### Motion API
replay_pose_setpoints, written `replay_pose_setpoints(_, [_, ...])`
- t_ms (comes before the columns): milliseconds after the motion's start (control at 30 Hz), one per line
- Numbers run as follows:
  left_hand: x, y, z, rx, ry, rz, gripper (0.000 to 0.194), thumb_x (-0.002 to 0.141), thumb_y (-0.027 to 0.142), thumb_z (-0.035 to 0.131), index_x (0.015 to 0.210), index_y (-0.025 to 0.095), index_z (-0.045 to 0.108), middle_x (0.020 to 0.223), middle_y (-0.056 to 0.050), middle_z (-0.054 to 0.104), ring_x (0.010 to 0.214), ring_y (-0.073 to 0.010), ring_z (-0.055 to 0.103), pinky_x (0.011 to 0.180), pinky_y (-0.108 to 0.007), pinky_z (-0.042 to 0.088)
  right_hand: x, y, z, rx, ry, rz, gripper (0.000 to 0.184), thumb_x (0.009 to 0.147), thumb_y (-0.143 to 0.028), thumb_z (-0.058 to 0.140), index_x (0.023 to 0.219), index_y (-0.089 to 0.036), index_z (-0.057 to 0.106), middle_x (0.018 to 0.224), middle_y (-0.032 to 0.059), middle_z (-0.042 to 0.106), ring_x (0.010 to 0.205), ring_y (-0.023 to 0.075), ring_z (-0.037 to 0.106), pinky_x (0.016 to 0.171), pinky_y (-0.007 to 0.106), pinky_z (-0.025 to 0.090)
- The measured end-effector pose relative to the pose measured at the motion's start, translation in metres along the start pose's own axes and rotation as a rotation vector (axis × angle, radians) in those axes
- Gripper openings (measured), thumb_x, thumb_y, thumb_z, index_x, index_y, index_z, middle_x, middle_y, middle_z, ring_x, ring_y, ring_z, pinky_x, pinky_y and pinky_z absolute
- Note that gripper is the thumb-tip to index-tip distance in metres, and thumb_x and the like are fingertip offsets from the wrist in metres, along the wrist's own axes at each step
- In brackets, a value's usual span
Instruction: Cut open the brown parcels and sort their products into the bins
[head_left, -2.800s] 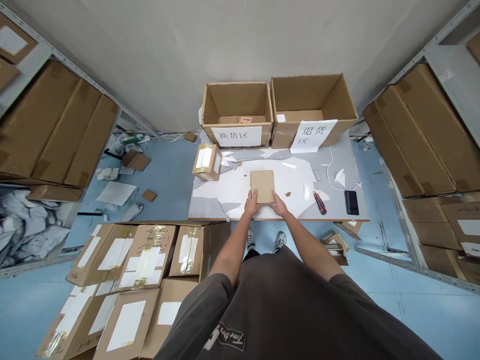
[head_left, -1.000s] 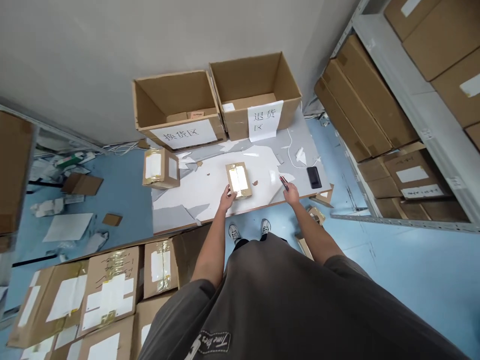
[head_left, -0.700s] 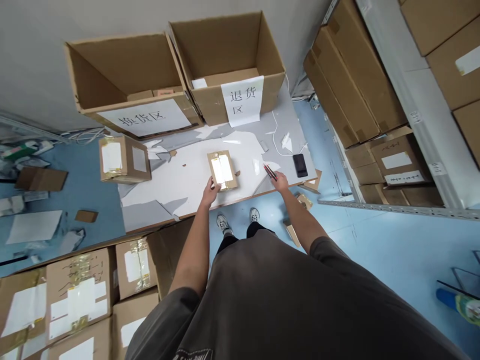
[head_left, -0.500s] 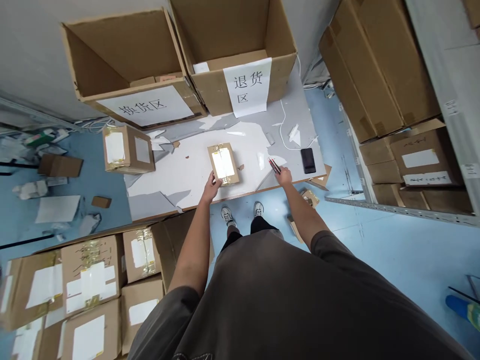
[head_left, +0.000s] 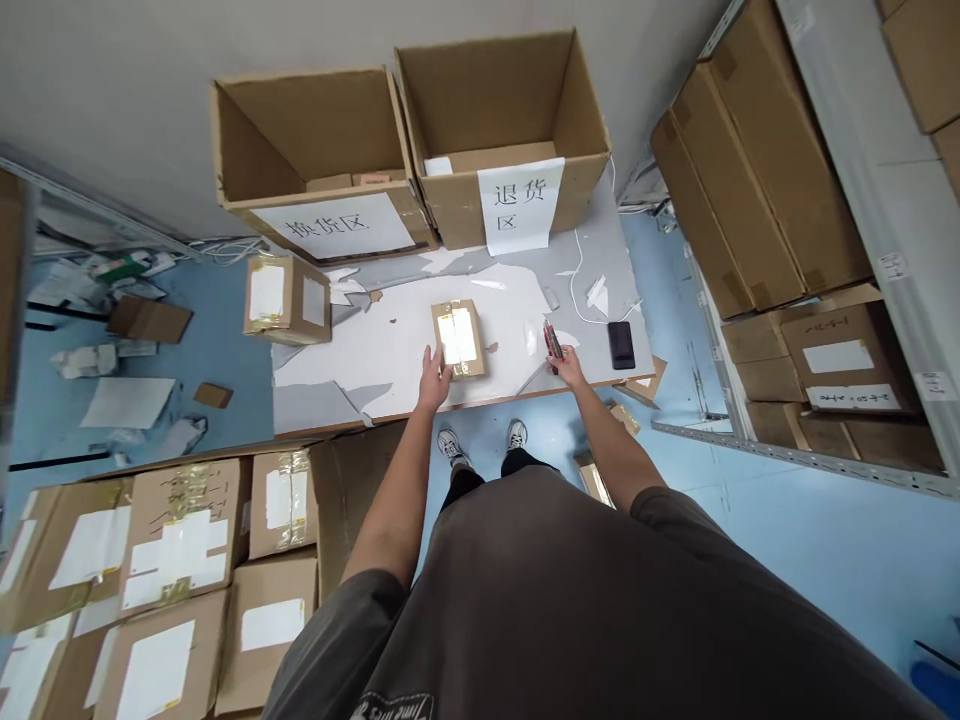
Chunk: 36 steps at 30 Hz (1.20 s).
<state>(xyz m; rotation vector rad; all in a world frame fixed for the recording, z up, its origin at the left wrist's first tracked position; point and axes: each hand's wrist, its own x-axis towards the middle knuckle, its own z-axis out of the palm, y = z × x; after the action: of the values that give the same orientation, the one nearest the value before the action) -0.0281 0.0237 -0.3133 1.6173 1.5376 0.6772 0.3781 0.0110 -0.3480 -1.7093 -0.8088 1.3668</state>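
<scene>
On the worktable, a small taped cardboard box (head_left: 459,340) carries a white label on top. My left hand (head_left: 434,380) rests against the box's near left corner, fingers stretched forward along its side rather than wrapped round it. To the right of the box, my right hand (head_left: 565,364) grips a red and black utility knife (head_left: 553,342), its tip pointing away from me; I cannot tell whether the blade is out. A dark phone (head_left: 621,345) lies just right of that hand.
Two large open cartons (head_left: 319,215) with Chinese signs stand along the table's back. A taped box (head_left: 291,300) sits at the left end. Labelled boxes (head_left: 176,540) are stacked at lower left, and a loaded shelf (head_left: 832,470) stands right. A white cable (head_left: 576,270) curls near the phone.
The camera view has shifted, so the table appears lower and further right. My left hand's fingers have straightened along the box's left side. The utility knife in my right hand has turned more directly forward.
</scene>
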Motion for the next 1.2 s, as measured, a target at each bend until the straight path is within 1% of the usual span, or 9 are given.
replay_pose_setpoints(100, [0.004,0.016,-0.004,0.140,-0.063,0.085,0.059,0.106,0.044,0.056,0.163,0.028,0.056,0.183,-0.007,0.028,0.171,-0.0375,0.019,0.136,-0.059,0.028,-0.017,-0.024,0.016,0.218,-0.086,-0.024,0.060,0.070,-0.045,0.091,0.112,-0.029,0.050,0.092,-0.0023,0.076,0.072,0.0191,0.072,0.074,0.035,0.060])
replay_pose_setpoints(167, [0.007,0.026,-0.005,0.196,-0.146,0.157,0.056,0.106,0.039,0.056,0.160,0.026,0.060,0.181,-0.007,0.035,0.171,-0.0376,0.018,0.136,-0.060,0.026,-0.032,-0.040,0.028,0.324,-0.166,-0.065,0.064,0.069,-0.042,0.093,0.119,-0.029,0.055,0.097,0.0001,0.079,0.079,0.0204,0.076,0.078,0.037,0.062])
replay_pose_setpoints(300, [0.012,0.038,-0.006,0.349,-0.279,0.184,0.059,0.108,0.035,0.049,0.166,0.023,0.053,0.182,-0.009,0.033,0.171,-0.0382,0.018,0.132,-0.059,0.034,-0.067,-0.070,0.052,0.405,-0.277,-0.130,0.068,0.072,-0.043,0.095,0.130,-0.029,0.062,0.110,0.0038,0.081,0.092,0.0228,0.079,0.086,0.039,0.064])
replay_pose_setpoints(467, [0.012,0.039,-0.015,0.407,-0.336,0.206,0.060,0.110,0.033,0.043,0.169,0.021,0.047,0.183,-0.010,0.028,0.171,-0.0347,0.020,0.130,-0.053,0.041,-0.098,-0.095,0.078,0.378,-0.277,-0.191,0.054,0.080,-0.053,0.093,0.120,-0.027,0.069,0.118,0.0066,0.080,0.097,0.0234,0.080,0.088,0.038,0.064])
replay_pose_setpoints(633, [0.013,0.034,-0.020,0.405,-0.367,0.239,0.058,0.111,0.032,0.043,0.168,0.021,0.048,0.183,-0.011,0.027,0.171,-0.0334,0.021,0.129,-0.052,0.042,-0.110,-0.103,0.095,0.407,-0.216,-0.194,0.052,0.076,-0.057,0.095,0.109,-0.025,0.070,0.109,0.0055,0.081,0.083,0.0188,0.078,0.079,0.033,0.064])
replay_pose_setpoints(800, [0.015,0.029,-0.019,0.404,-0.366,0.273,0.057,0.112,0.034,0.044,0.168,0.022,0.048,0.183,-0.013,0.028,0.171,-0.0333,0.023,0.130,-0.052,0.041,-0.114,-0.104,0.104,0.395,-0.197,-0.201,0.049,0.079,-0.055,0.092,0.109,-0.025,0.067,0.100,0.0041,0.080,0.066,0.0144,0.067,0.067,0.032,0.060])
replay_pose_setpoints(1000, [0.015,0.026,-0.022,0.382,-0.378,0.267,0.056,0.112,0.034,0.044,0.167,0.022,0.049,0.183,-0.013,0.028,0.171,-0.0324,0.022,0.130,-0.052,0.040,-0.122,-0.108,0.106,0.406,-0.260,-0.179,0.055,0.076,-0.047,0.094,0.121,-0.027,0.070,0.118,0.0073,0.079,0.085,0.0188,0.074,0.078,0.033,0.062])
replay_pose_setpoints(1100, [0.015,0.025,-0.023,0.369,-0.382,0.261,0.057,0.112,0.034,0.043,0.167,0.022,0.049,0.183,-0.013,0.027,0.171,-0.0322,0.021,0.132,-0.052,0.038,-0.125,-0.109,0.107,0.409,-0.270,-0.184,0.050,0.081,-0.052,0.091,0.119,-0.026,0.073,0.119,0.0086,0.080,0.082,0.0179,0.074,0.079,0.034,0.063])
replay_pose_setpoints(1200, [0.015,0.024,-0.023,0.354,-0.378,0.273,0.057,0.112,0.036,0.042,0.167,0.022,0.049,0.183,-0.012,0.029,0.171,-0.0307,0.021,0.133,-0.053,0.037,-0.126,-0.108,0.109,0.427,-0.248,-0.194,0.046,0.082,-0.057,0.089,0.112,-0.025,0.074,0.117,0.0094,0.081,0.075,0.0165,0.071,0.073,0.032,0.062])
